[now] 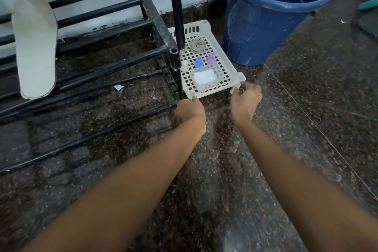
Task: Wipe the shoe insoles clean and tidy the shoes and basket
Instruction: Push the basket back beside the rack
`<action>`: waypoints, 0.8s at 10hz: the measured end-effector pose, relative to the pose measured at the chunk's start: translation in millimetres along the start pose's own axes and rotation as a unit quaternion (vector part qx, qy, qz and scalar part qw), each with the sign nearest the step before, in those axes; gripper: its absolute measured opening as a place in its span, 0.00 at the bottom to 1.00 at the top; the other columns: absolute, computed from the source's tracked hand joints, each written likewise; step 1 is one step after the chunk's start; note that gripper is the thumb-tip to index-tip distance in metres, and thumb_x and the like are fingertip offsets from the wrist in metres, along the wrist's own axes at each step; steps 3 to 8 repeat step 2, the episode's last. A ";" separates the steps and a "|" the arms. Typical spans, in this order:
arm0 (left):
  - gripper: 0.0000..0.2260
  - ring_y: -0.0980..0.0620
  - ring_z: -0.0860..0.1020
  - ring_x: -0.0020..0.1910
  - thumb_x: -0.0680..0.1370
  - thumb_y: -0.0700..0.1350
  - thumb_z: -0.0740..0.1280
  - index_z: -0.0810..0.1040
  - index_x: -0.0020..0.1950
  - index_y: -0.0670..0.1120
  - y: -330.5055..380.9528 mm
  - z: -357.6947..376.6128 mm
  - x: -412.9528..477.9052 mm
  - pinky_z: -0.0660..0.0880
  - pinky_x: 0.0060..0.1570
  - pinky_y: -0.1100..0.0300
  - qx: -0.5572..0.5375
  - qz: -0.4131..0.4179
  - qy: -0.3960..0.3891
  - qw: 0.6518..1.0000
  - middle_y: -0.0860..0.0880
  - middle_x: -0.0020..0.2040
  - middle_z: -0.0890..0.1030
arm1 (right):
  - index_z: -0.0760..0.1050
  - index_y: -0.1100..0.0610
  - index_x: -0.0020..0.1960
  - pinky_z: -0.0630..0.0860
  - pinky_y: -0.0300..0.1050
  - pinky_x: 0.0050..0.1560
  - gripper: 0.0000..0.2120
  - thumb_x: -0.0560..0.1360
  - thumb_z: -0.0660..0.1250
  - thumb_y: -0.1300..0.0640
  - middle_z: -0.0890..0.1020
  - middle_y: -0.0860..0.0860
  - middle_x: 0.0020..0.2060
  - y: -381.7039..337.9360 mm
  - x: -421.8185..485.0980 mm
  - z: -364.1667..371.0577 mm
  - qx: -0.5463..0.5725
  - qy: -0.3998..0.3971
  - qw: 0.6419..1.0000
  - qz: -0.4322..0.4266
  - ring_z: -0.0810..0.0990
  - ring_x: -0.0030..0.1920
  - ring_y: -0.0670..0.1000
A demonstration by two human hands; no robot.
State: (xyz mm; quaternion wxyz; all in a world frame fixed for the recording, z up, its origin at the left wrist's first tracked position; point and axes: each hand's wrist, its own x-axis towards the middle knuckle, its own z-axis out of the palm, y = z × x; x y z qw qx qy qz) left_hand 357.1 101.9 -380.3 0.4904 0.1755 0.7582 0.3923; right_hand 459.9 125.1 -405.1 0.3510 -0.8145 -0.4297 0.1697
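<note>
A white perforated basket (pixel 224 55) lies flat on the dark floor between the shoe rack and a bucket. My left hand (pixel 190 109) grips its near left corner and my right hand (pixel 245 99) grips its near right corner. Inside the basket are a clear plastic box holding something white (pixel 205 77), a blue cap (pixel 198 62), a purple cap (pixel 212 57), a small white bottle (pixel 184 66) and a coil of beige cord (pixel 197 45). A pale insole (pixel 34 45) leans upright against the rack bars at the left. No shoes are in view.
A black metal shoe rack (pixel 98 71) fills the left side, with an upright post (pixel 176 12) right beside the basket. A large blue bucket (pixel 272 10) stands behind the basket on the right. A scrap of paper (pixel 118 87) lies under the rack.
</note>
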 end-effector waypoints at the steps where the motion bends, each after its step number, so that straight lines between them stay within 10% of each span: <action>1: 0.14 0.42 0.78 0.53 0.81 0.43 0.58 0.76 0.58 0.34 2.3 -7.4 -16.9 0.72 0.45 0.55 0.053 0.052 -0.002 0.997 0.39 0.57 0.79 | 0.72 0.61 0.61 0.63 0.44 0.55 0.14 0.79 0.56 0.58 0.73 0.57 0.58 -1.5 -26.4 -8.7 -0.092 -0.017 0.986 -0.134 0.69 0.57 0.55; 2: 0.15 0.44 0.76 0.49 0.83 0.44 0.53 0.76 0.57 0.38 6.6 -26.3 -41.0 0.70 0.45 0.56 0.094 0.134 -0.008 0.987 0.39 0.60 0.77 | 0.69 0.62 0.65 0.62 0.49 0.64 0.17 0.80 0.52 0.58 0.73 0.59 0.61 -7.5 -46.0 -19.8 -0.109 -0.033 0.965 -0.238 0.69 0.62 0.57; 8: 0.15 0.44 0.76 0.49 0.83 0.44 0.53 0.76 0.57 0.38 6.6 -26.3 -41.0 0.70 0.45 0.56 0.094 0.134 -0.008 0.987 0.39 0.60 0.77 | 0.69 0.62 0.65 0.62 0.49 0.64 0.17 0.80 0.52 0.58 0.73 0.59 0.61 -7.5 -46.0 -19.8 -0.109 -0.033 0.965 -0.238 0.69 0.62 0.57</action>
